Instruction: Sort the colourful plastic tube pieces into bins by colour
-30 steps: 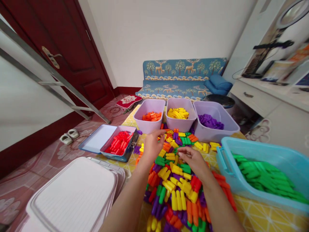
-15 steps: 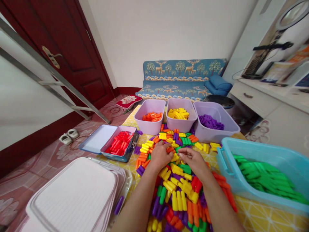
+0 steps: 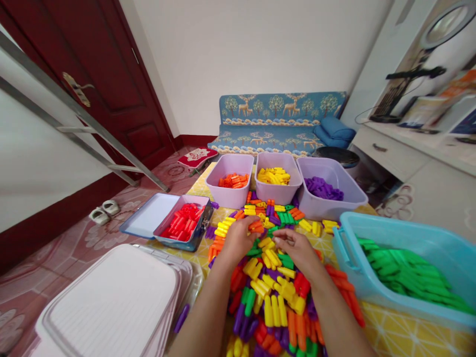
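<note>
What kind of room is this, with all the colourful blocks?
Most likely a living room in someone's home: there's a deer-patterned sofa, a dark red door, and small slippers left out.

Left hand point(image 3: 237, 239), right hand point(image 3: 297, 250), close together

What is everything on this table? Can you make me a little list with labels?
Left hand: fingers on orange blocks atop the pile; grip unclear.
Right hand: resting on the mixed pile, fingers curled.
Lilac bins: left bin orange, middle bin yellow, right bin purple.
Blue tin: red blocks, lid open.
Turquoise tub: green blocks.
Near left: stacked white lids.
Cover: yellow tablecloth.
</note>
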A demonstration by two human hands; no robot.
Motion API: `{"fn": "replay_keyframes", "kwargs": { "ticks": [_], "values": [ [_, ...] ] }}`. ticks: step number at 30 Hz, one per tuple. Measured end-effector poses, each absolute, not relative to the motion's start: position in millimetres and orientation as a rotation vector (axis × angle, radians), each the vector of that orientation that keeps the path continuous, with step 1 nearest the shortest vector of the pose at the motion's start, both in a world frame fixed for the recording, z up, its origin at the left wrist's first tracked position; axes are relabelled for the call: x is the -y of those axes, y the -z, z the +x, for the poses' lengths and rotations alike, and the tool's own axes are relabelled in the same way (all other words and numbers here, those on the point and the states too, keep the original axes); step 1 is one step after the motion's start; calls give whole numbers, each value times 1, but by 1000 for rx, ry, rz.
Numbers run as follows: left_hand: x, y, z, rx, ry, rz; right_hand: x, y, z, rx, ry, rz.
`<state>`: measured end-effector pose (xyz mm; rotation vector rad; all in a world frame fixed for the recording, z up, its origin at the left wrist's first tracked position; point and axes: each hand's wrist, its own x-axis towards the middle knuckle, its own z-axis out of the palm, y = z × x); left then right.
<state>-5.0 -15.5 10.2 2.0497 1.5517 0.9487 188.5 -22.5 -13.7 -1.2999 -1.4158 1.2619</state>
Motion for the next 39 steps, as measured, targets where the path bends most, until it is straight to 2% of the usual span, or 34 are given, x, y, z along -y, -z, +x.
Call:
{"fn": "replay_keyframes", "kwargs": {
  "ticks": [3,7,10,16,20,24,28,34,39],
  "values": [
    [13,-43,-15,-1556,-1227,2092,22,15,189,1406,-1284,-1287],
    [-6,-91,-29,-1612,-1780,2078,21,17,188,1365,-1310,-1276],
    [-36,-107,-37,-1707,-1926,2102,21,18,188,1383,-1285,-1274],
    [-69,-93,-47,-1948,-1422,2287,21,22,190,1455,-1222,-1275],
    [-26,-77,-46,-1966,-1259,2211,21,21,190,1464,-1200,-1279],
    [17,-47,-43,-1963,-793,2117,21,16,187,1508,-1140,-1292],
    [23,-16,-37,-2020,-554,2129,24,12,187,1608,-1051,-1347],
    [14,3,-34,-2071,-649,2132,38,-3,187,2012,-956,-1318],
    [14,7,-25,-1622,-983,1988,40,-3,179,2076,-980,-1297]
  ]
}}
